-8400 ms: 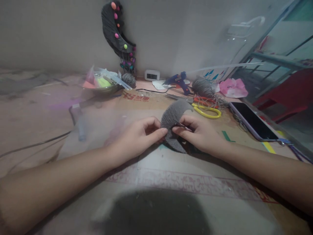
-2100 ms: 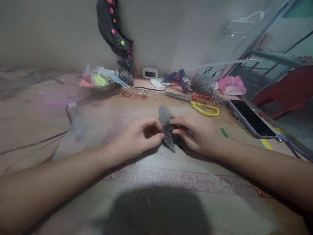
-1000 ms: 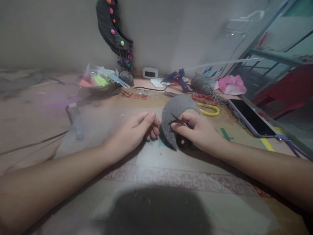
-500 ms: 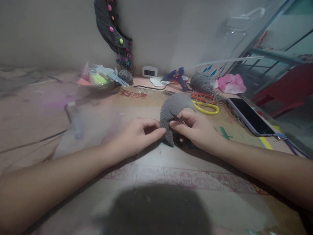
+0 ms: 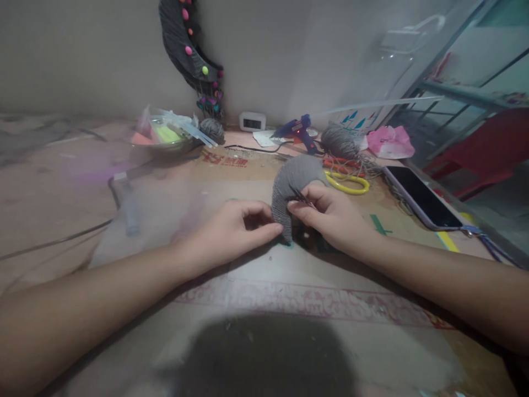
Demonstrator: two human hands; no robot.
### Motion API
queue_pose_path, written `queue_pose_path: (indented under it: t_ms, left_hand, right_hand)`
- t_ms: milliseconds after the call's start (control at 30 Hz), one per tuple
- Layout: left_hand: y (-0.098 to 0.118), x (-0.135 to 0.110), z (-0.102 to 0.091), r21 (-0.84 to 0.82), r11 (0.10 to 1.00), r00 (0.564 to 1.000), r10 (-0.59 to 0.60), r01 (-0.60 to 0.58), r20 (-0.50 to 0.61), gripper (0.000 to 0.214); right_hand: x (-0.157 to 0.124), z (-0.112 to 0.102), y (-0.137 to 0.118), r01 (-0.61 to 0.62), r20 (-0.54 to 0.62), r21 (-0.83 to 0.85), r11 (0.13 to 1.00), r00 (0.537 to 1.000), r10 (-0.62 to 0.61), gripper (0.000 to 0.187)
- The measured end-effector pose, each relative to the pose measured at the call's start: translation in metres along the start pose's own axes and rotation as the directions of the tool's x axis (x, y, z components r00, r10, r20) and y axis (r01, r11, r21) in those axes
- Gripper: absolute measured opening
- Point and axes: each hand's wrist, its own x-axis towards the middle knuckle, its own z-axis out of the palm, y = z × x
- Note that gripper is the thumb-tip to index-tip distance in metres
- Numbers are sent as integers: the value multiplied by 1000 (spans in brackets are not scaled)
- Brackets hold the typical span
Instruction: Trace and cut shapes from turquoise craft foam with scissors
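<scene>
Grey yarn covers a crescent shape (image 5: 285,190) standing between my hands, its narrow tip low over the work sheet. My left hand (image 5: 243,226) pinches the crescent's lower left side between thumb and fingers. At the inner curve, my right hand (image 5: 326,212) is closed on the crescent, thumb and forefinger also gripping a thin dark bundle (image 5: 296,194) that looks like yarn strands. A spot of teal shows at the crescent's bottom tip. The right fingers hide part of the inner edge.
Behind stand a blue glue gun (image 5: 298,129), a grey yarn ball (image 5: 341,140), yellow-handled scissors (image 5: 351,184) and a white digital clock (image 5: 253,121). A phone (image 5: 424,198) lies right; a bowl (image 5: 165,144) of packets stands left. A decorated dark crescent (image 5: 176,47) hangs on the wall.
The crescent has turned slightly, so its lower tip sits a little higher and further left. My left thumb has shifted slightly right and down along it. Both hands keep their hold.
</scene>
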Motion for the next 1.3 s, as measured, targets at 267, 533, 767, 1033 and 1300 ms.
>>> queue_pose_path:
  t_ms: [267, 533, 767, 1033, 1300]
  left_hand:
    - [-5, 5, -1, -221, 972, 993, -97, 80, -66, 20]
    - [-9, 4, 1, -216, 975, 998, -58, 49, -37, 17]
    - [-8, 2, 1, -199, 979, 998, -53, 46, -32, 16]
    - [-9, 2, 2, -179, 983, 999, -40, 34, -29, 17]
    - [-9, 1, 2, -177, 984, 999, -30, 25, -28, 17]
  right_hand:
    - [-2, -15, 14, 513, 96, -502, 696, 833, -545, 22]
    - [-2, -14, 15, 559, 176, -656, 506, 766, -618, 23]
    - [-2, -14, 18, 597, 202, -668, 444, 720, -664, 25]
    - [-3, -13, 17, 585, 216, -688, 429, 730, -648, 27]
    - [-2, -13, 18, 599, 224, -686, 413, 714, -663, 31]
